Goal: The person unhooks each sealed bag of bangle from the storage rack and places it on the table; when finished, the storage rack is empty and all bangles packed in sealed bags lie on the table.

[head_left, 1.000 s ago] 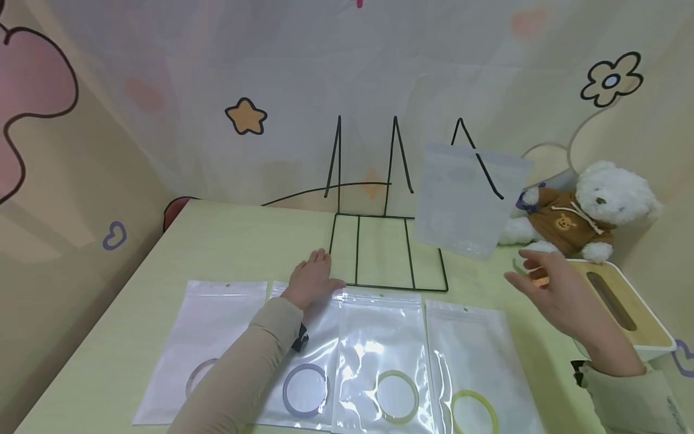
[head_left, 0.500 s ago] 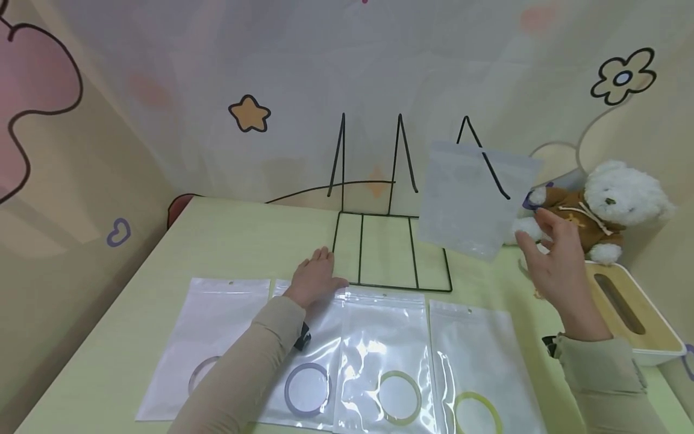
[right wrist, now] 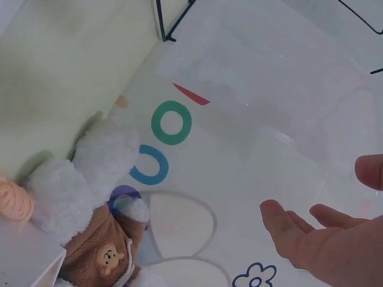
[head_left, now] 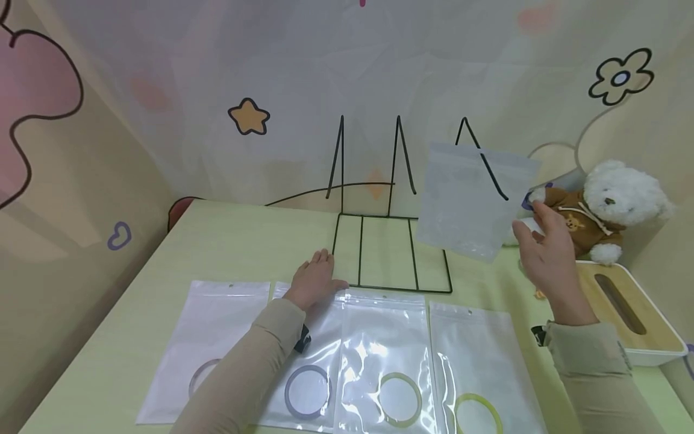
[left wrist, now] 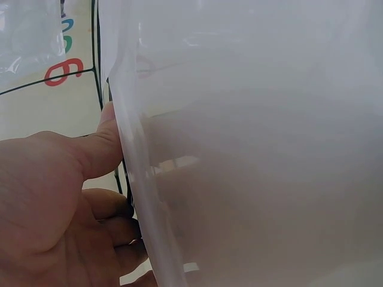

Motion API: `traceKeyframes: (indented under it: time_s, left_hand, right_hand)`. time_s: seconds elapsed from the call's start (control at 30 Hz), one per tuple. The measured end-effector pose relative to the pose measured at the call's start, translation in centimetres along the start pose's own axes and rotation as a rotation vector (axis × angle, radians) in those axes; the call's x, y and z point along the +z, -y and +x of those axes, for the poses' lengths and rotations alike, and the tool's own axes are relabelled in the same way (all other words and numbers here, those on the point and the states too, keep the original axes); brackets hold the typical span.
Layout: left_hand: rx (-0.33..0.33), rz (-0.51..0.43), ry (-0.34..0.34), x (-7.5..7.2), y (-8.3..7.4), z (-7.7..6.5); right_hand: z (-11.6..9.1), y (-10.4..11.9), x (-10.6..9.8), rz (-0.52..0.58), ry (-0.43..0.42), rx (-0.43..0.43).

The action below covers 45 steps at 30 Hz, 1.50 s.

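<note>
A translucent zip bag (head_left: 461,205) hangs from the right hook of a black wire display rack (head_left: 361,250). My left hand (head_left: 314,280) rests at the front left corner of the rack's base, its fingers along the side wire and its thumb along the front one. Part of a clear bag (left wrist: 269,119) fills much of the left wrist view. Just right of the hanging bag's lower edge, my right hand (head_left: 550,259) is raised, holding nothing, with thumb and fingers apart. In the right wrist view, its fingertips overlap the area beside the bag (right wrist: 257,66).
Several zip bags with printed rings lie in a row along the front, including one with a yellow ring (head_left: 477,398). A white plush bear (head_left: 623,193) in a brown top sits at the right. Before it stands a box with a wooden lid (head_left: 645,307).
My right hand has risen from beside the wooden-lidded box and moved slightly left, nearer the hanging bag. My left hand stays at the rack's corner.
</note>
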<state>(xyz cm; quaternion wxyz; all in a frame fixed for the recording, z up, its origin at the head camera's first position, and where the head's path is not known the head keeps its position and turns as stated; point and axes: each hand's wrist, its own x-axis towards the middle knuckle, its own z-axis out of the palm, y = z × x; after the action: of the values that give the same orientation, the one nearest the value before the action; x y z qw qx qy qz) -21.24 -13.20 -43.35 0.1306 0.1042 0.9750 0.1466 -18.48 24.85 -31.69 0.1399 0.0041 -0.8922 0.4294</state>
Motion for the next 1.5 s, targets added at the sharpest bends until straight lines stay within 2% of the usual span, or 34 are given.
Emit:
traceKeyframes:
  time_s: [0.33,0.6,0.93,1.5]
  left_hand:
    - [-0.003,0.028,-0.005,0.1,-0.1,0.1]
    - [-0.009,0.030,0.004,0.3,0.1,0.4]
    - [-0.018,-0.007,0.015,0.2,0.1,0.3]
    - [-0.015,-0.014,0.018,0.0,0.2,0.2]
  right_hand:
    - [0.4,-0.2,0.5,-0.016,-0.033,0.027]
    - [0.7,-0.1,0.9,-0.003,-0.014,0.049]
    - [0.9,0.2,1.6,-0.012,-0.051,-0.007]
    - [0.8,0.4,2.1,-0.046,-0.048,-0.007]
